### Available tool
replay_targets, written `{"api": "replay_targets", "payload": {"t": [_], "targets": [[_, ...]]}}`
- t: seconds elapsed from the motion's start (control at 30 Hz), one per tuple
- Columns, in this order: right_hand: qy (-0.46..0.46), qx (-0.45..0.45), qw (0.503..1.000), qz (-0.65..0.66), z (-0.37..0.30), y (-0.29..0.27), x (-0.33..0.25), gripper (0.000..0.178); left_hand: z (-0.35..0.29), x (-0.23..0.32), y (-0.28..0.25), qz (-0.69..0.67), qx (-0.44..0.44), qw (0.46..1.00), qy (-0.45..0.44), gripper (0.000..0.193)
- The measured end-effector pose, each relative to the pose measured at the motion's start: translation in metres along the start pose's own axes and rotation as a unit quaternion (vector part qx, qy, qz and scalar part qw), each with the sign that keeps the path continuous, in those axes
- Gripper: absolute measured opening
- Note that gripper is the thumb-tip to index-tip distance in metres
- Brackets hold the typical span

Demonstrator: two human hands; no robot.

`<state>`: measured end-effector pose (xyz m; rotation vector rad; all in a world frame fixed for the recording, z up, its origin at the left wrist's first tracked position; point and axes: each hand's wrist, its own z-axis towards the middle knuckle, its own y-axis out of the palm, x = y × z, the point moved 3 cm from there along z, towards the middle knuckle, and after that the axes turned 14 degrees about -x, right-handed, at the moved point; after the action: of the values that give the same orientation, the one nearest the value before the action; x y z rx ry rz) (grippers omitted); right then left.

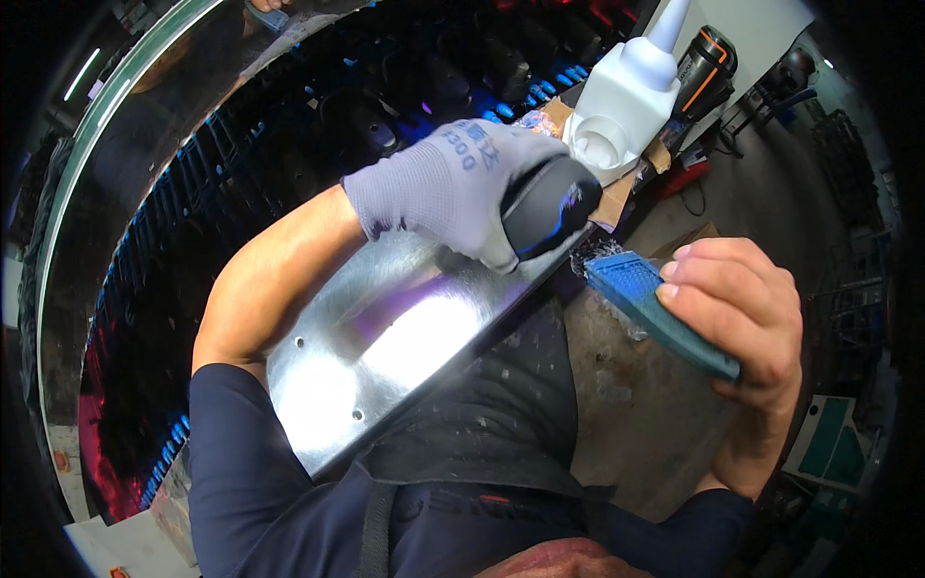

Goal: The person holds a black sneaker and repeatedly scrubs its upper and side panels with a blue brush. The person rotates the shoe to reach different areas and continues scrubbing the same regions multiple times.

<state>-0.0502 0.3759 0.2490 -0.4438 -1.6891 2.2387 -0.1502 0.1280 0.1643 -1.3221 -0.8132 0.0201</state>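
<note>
My left hand (pixel 453 188), in a grey knit work glove, is closed round a smooth, rounded black piece (pixel 551 207) with a blue gleam along its side. It holds the piece above the far right end of a shiny metal plate (pixel 328 376). My bare right hand (pixel 737 299) grips a blue-green handled brush (pixel 665 318), its fingers wrapped over the handle. The brush's frayed, dark bristle end points toward the black piece, with a small gap between them. Part of the black piece is hidden under the glove.
A white squeeze bottle (pixel 626 91) with a cone nozzle stands on cardboard (pixel 615 200) beyond my left hand. A black and orange cylinder (pixel 708 72) is beside it. Behind lies a dark curved rack (pixel 289 164) with blue pegs and black pieces. Concrete floor (pixel 617 424) shows at right.
</note>
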Motion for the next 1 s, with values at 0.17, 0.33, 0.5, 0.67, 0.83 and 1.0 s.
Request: {"api": "replay_targets", "payload": {"t": [0.17, 0.33, 0.5, 0.67, 0.83, 1.0], "targets": [[0.172, 0.131, 0.935, 0.281, -0.034, 0.045, 0.051, 0.017, -0.021, -0.090, 0.014, 0.003, 0.110, 0.994, 0.000, 0.093], [0.350, 0.254, 0.806, 0.403, -0.069, 0.111, 0.109, 0.017, -0.071, -0.103, 0.048, -0.335, 0.281, 0.891, -0.121, 0.075], [0.389, 0.305, 0.794, 0.354, -0.061, 0.142, 0.144, 0.016, -0.098, -0.083, 0.091, -0.598, 0.328, 0.731, 0.016, 0.067], [0.426, 0.208, 0.859, 0.191, -0.025, 0.143, 0.173, 0.017, -0.102, -0.071, 0.105, -0.735, 0.271, 0.616, 0.080, 0.070], [0.415, 0.162, 0.884, 0.141, -0.010, 0.138, 0.184, 0.019, -0.119, -0.086, 0.109, -0.821, 0.173, 0.475, 0.264, 0.069], [0.408, 0.116, 0.901, 0.089, -0.001, 0.148, 0.207, 0.021, -0.114, -0.056, 0.167, -0.782, 0.292, 0.523, 0.170, 0.047]]}}
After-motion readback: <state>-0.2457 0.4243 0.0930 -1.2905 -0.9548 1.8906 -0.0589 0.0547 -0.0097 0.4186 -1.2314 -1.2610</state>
